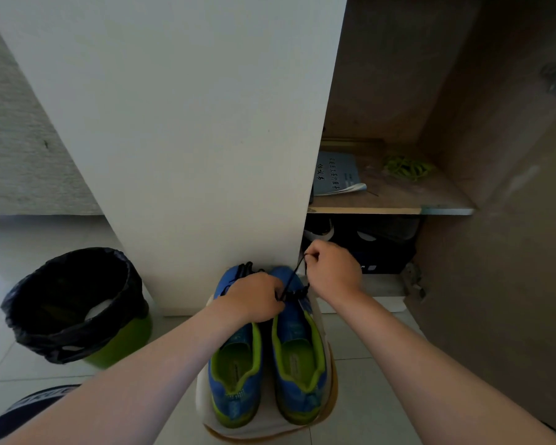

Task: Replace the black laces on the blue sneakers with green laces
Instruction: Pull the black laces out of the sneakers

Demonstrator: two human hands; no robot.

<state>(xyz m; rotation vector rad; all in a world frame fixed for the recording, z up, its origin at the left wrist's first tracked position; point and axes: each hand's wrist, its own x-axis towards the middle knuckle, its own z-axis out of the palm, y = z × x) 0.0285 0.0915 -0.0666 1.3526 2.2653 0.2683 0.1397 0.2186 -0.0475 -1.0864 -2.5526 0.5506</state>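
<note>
The black lace (291,279) of the right sneaker (299,364) is being pulled upward and away from the shoe, in a tight line. It is being pinched by the right hand (333,268), whose fingers are being kept curled into a fist above the toe of this sneaker. The lower part of the same lace is being held at the eyelets by the curled fingers of the left hand (254,297), which is being rested across the front of the left sneaker (235,374). The left sneaker's own dark lace is partly hidden behind this hand.

Both blue sneakers, with green lining, are being carried side by side on a pale low stand (203,396) with a tan rim. Their heels are lying at its near edge and their toes at its far edge, just beside a white panel (190,123).

The green laces (406,168) are lying in a loose heap toward the back of a wooden shelf (392,200), well apart from the sneakers. A pale booklet (337,176) is lying at the left end of this shelf. Dark shoes (321,231) are being stored under the shelf.

A green bin (122,342) lined with a black bag (71,303) is standing on the tiled floor (360,380), to the left of the stand.
</note>
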